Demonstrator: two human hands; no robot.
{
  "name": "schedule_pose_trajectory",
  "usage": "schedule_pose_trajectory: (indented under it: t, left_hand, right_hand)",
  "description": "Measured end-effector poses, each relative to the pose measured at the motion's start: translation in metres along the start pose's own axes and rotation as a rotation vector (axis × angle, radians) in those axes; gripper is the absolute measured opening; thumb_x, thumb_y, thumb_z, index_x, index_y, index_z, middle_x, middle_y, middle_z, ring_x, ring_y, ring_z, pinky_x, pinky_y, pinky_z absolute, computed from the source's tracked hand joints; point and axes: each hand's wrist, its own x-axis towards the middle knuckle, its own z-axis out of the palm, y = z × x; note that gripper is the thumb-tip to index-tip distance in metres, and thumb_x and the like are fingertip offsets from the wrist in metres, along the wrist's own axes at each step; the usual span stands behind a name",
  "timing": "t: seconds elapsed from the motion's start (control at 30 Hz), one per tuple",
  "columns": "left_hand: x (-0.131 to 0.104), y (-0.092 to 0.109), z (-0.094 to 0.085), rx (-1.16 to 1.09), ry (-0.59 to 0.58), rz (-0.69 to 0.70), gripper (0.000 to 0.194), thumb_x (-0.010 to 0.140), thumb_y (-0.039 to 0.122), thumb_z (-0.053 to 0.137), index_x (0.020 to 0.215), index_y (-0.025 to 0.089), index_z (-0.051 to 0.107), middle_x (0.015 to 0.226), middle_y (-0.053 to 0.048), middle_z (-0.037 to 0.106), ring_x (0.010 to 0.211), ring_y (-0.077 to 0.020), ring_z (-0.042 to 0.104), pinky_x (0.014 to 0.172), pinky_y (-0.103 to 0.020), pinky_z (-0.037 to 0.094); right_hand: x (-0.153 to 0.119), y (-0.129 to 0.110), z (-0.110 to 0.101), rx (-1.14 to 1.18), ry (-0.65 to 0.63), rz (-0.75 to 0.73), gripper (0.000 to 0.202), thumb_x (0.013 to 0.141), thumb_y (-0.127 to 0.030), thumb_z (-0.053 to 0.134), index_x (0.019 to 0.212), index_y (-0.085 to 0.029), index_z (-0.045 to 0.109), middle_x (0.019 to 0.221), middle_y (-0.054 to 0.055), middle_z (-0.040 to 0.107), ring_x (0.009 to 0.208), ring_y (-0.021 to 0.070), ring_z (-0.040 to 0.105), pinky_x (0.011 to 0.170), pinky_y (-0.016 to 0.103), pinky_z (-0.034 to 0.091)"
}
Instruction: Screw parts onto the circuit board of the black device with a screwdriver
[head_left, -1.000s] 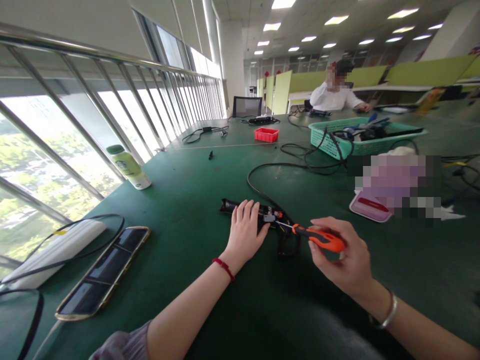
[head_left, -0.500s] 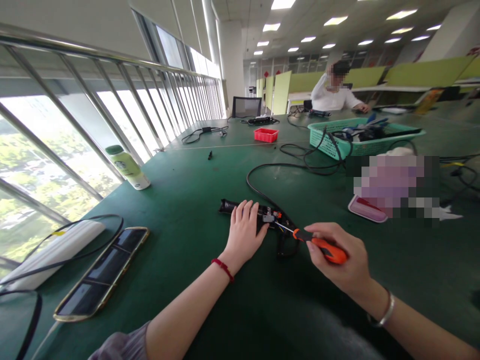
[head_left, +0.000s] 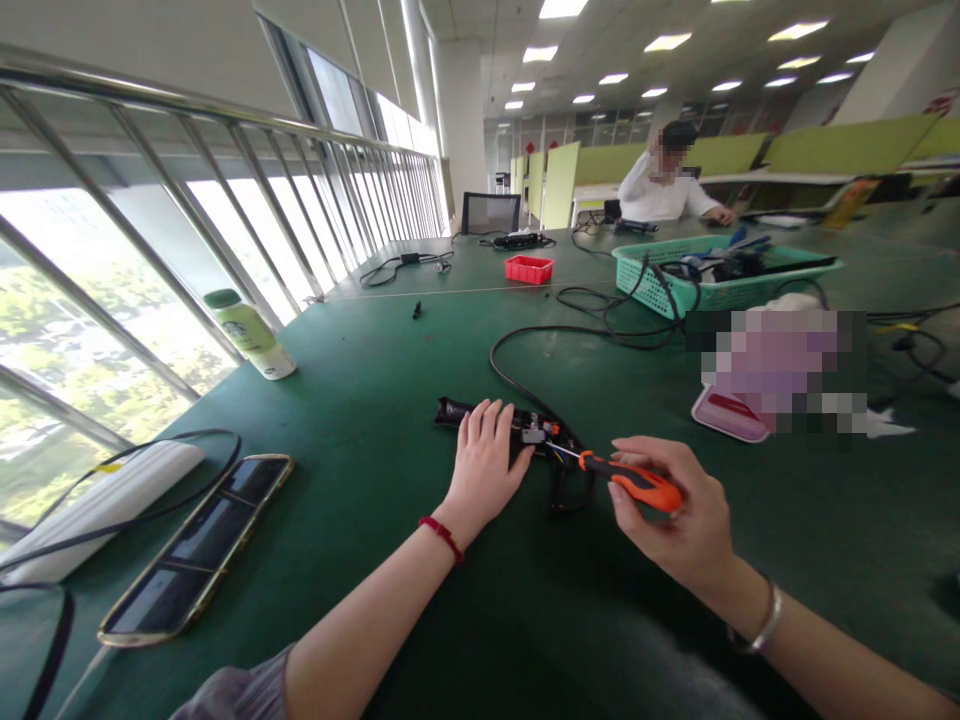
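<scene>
A black device [head_left: 452,411] with a cable, a handle and exposed coloured wires lies on the green table [head_left: 360,480]. Over its body rests my left hand [head_left: 487,460], its fingers wrapped across the casing and the thumb beside a small grey part [head_left: 534,436]. My right hand [head_left: 686,510] holds an orange and black screwdriver [head_left: 637,482] by its handle, between thumb and fingers. The screwdriver's shaft points left into the open part of the device, near the wires. Its exact tip contact is too small to tell.
A phone [head_left: 196,550], a white bar-shaped object [head_left: 105,515] and a bottle [head_left: 251,335] are at left. Farther back are a red tray [head_left: 529,269] and a green basket [head_left: 652,287] of tools. A person [head_left: 664,190] sits across. A pink case [head_left: 729,414] lies right.
The fingers of my right hand have shifted slightly around the screwdriver handle, which looks turned a little. My left hand stays on the device. The whole view has moved slightly.
</scene>
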Motion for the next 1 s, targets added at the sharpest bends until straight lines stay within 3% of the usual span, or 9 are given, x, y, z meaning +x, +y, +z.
schedule_pose_trajectory:
  t: [0.13, 0.3, 0.5, 0.7, 0.9, 1.0]
  left_hand:
    - [-0.0005, -0.0003, 0.0002, -0.001, 0.000, 0.000, 0.049, 0.087, 0.037, 0.044, 0.128, 0.011, 0.039, 0.133, -0.015, 0.044, 0.129, -0.0294, 0.031, 0.108, -0.049, 0.025]
    - [-0.0005, -0.0007, 0.0010, -0.011, 0.001, -0.001, 0.049, 0.087, 0.037, 0.044, 0.128, 0.012, 0.038, 0.133, -0.015, 0.044, 0.130, -0.0296, 0.031, 0.107, -0.050, 0.026]
    - [-0.0002, 0.0001, -0.0001, 0.000, -0.003, 0.002, 0.049, 0.087, 0.037, 0.043, 0.128, 0.011, 0.038, 0.132, -0.015, 0.044, 0.129, -0.0296, 0.031, 0.107, -0.049, 0.026]
    - [-0.0005, -0.0007, 0.0009, 0.005, -0.002, 0.002, 0.049, 0.087, 0.037, 0.044, 0.128, 0.011, 0.038, 0.133, -0.015, 0.044, 0.129, -0.0297, 0.031, 0.107, -0.049, 0.026]
    - [0.0001, 0.0001, 0.0005, 0.005, 0.007, 0.005, 0.048, 0.087, 0.037, 0.044, 0.127, 0.012, 0.039, 0.132, -0.015, 0.044, 0.128, -0.0294, 0.032, 0.107, -0.049, 0.026]
    - [0.0004, 0.0004, -0.0005, 0.008, 0.004, 0.004, 0.049, 0.087, 0.037, 0.044, 0.128, 0.011, 0.039, 0.132, -0.015, 0.044, 0.128, -0.0293, 0.032, 0.107, -0.048, 0.026]
  right_hand:
    - [0.0013, -0.0003, 0.0011, 0.023, 0.041, -0.023, 0.032, 0.073, -0.013, 0.057, 0.104, -0.019, 0.051, 0.081, 0.003, 0.058, 0.069, 0.0148, 0.061, 0.060, 0.025, 0.051]
    - [0.0007, -0.0009, -0.0007, 0.004, -0.048, 0.004, 0.021, 0.073, -0.010, 0.057, 0.092, -0.020, 0.054, 0.070, -0.002, 0.058, 0.053, 0.0090, 0.056, 0.052, 0.021, 0.047]
    - [-0.0016, 0.0020, 0.0003, 0.045, 0.047, -0.027, 0.032, 0.074, -0.012, 0.057, 0.105, -0.018, 0.051, 0.084, 0.004, 0.058, 0.073, 0.0156, 0.060, 0.062, 0.026, 0.050]
    - [-0.0008, 0.0002, -0.0007, -0.008, -0.023, 0.005, 0.022, 0.074, -0.011, 0.059, 0.093, -0.020, 0.054, 0.072, -0.001, 0.059, 0.056, 0.0100, 0.058, 0.054, 0.021, 0.048]
    - [-0.0012, 0.0026, 0.0002, 0.015, 0.059, -0.016, 0.034, 0.073, -0.012, 0.058, 0.106, -0.018, 0.051, 0.082, 0.004, 0.059, 0.073, 0.0167, 0.061, 0.062, 0.027, 0.051]
    - [0.0009, 0.0010, -0.0002, 0.008, 0.027, -0.016, 0.026, 0.072, -0.012, 0.059, 0.097, -0.019, 0.054, 0.079, 0.003, 0.061, 0.068, 0.0147, 0.061, 0.060, 0.025, 0.050]
